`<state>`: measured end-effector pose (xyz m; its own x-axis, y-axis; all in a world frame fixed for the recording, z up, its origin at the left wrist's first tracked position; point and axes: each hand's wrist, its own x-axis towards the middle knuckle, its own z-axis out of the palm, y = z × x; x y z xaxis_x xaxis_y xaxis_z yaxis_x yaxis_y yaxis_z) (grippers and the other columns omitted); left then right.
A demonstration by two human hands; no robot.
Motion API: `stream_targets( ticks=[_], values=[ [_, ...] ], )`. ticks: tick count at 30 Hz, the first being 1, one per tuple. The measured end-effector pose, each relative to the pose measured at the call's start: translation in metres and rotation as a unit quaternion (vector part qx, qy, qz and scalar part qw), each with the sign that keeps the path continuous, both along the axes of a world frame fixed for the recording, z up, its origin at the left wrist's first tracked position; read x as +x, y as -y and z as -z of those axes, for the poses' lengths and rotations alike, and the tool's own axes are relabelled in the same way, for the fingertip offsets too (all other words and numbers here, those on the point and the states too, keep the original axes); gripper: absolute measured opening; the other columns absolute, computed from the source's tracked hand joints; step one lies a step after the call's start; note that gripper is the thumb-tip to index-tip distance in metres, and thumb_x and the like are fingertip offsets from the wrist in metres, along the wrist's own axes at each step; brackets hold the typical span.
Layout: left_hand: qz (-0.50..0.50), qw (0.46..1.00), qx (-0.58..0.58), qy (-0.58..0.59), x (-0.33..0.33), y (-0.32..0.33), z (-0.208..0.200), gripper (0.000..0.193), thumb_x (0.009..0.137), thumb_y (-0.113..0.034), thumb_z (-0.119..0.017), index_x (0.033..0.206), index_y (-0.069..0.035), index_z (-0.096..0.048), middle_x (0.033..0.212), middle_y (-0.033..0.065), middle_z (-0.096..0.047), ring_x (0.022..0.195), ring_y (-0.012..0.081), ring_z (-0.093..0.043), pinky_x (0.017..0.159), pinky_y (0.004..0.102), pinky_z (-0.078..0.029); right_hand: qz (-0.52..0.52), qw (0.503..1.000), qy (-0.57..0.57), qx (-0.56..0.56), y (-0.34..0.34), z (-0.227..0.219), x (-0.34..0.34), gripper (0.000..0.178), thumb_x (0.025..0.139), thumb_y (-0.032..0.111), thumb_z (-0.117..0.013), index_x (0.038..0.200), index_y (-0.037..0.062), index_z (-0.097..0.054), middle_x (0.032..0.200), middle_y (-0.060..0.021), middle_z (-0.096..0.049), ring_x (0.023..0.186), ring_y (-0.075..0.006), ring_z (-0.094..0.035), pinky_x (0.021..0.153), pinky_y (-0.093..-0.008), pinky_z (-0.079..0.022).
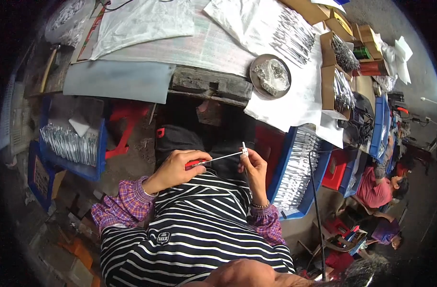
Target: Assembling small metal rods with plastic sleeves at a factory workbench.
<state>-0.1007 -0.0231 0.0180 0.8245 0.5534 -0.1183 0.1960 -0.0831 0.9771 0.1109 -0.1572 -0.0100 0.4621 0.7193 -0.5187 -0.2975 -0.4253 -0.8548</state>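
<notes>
Head view shows both hands over the lap: the left hand [173,168] is closed round the red handle [194,164] of a slim tool, while the right hand [254,167] pinches a small white piece [244,151] between thumb and fingers, at the far end of the tool's thin shaft [225,156]. Below them, a printed patch [163,237] marks the striped shirt [204,215]. A blue crate [302,211] of metal pieces stands near the right hand, partly crossed by a thin black pole [315,191]; another blue crate [102,148] and a red stool [127,128] are leftward. Ahead, the sheet-covered worktop [194,81] carries a round dish [278,95] holding a greyish clump [272,76], with slender metal pieces [295,36] beyond and cardboard boxes [328,88] along the right. Co-workers [375,189] sit farther right.
</notes>
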Motion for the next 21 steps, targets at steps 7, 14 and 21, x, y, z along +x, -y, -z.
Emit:
stream_targets(
  ticks=[7, 14, 21],
  values=[
    [0.006, 1.000, 0.011, 0.003, 0.002, -0.001, 0.002, 0.027, 0.076, -0.009, -0.065, 0.103, -0.002, -0.063, 0.092, 0.0137, -0.066, 0.083, 0.0256, -0.066, 0.075, 0.0314, -0.050, -0.001, 1.000, 0.004, 0.002, 0.003, 0.007, 0.001, 0.021, 0.090, 0.011, -0.059, 0.106, -0.0009, -0.061, 0.072, 0.0015, -0.057, 0.058, -0.0042, -0.052, 0.050, -0.0183, -0.042],
    [0.000, 1.000, -0.009, 0.007, 0.002, -0.001, -0.004, 0.026, 0.075, -0.005, -0.065, 0.101, 0.000, -0.063, 0.095, 0.0137, -0.067, 0.087, 0.0249, -0.066, 0.078, 0.0306, -0.049, -0.001, 1.000, 0.009, 0.016, 0.003, 0.003, -0.004, 0.025, 0.089, 0.012, -0.060, 0.110, -0.0019, -0.061, 0.069, -0.0001, -0.059, 0.056, -0.0044, -0.052, 0.051, -0.0184, -0.042],
    [0.009, 0.999, -0.035, -0.026, 0.001, 0.000, -0.009, 0.027, 0.074, -0.003, -0.066, 0.101, 0.001, -0.063, 0.095, 0.0128, -0.067, 0.086, 0.0221, -0.066, 0.077, 0.0289, -0.049, 0.008, 1.000, 0.002, 0.021, 0.003, 0.004, -0.009, 0.023, 0.090, 0.013, -0.059, 0.109, -0.0008, -0.061, 0.076, -0.0040, -0.062, 0.058, -0.0049, -0.053, 0.053, -0.0181, -0.045]
  ],
)
